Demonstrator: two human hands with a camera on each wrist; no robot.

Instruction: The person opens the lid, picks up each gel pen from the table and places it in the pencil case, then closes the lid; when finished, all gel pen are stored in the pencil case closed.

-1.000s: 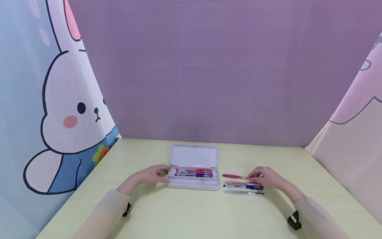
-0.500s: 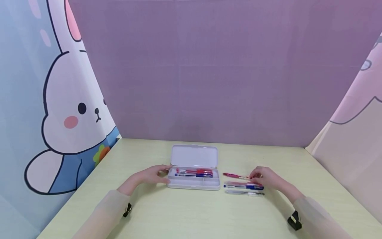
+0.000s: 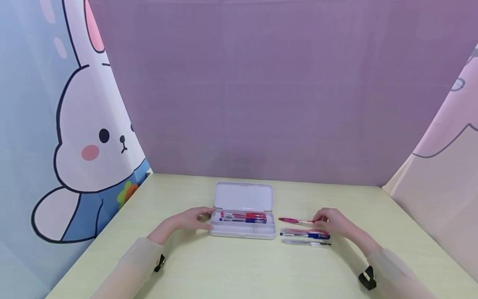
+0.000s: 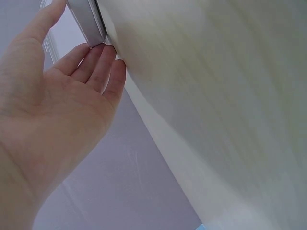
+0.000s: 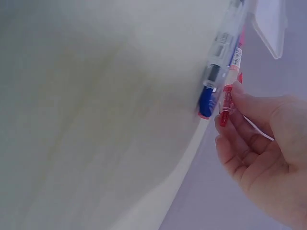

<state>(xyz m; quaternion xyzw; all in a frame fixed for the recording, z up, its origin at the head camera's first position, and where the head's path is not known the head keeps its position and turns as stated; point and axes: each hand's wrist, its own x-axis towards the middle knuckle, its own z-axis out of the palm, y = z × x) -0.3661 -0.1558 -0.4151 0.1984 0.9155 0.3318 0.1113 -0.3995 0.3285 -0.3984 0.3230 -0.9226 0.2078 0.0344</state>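
Head view: The step in hand appears to be picking up the pink-red pen (image 3: 292, 220) for loading into the open pencil case (image 3: 228, 227). The pen lies at three o'clock of the case; the right hand (image 3: 335, 221) pinches its outer end. At the pen's six o'clock side lie a blue-capped pen (image 3: 304, 235) and a clear-barrelled pen (image 3: 304, 242). The next move likely calls for a clean lift, then transfer toward nine o'clock. The left hand (image 3: 188, 219) spans the case's nine o'clock side.

Left wrist view: The grip is spread, thumb pointing to one o'clock, nearly straight fingers (image 4: 100, 72) touching the case corner; presumably this steadies it.

Right wrist view: Thumb and fingertips pinch the pen, which slants from one toward seven o'clock. Clearance from the worktop (image 5: 96, 120) cannot be told.
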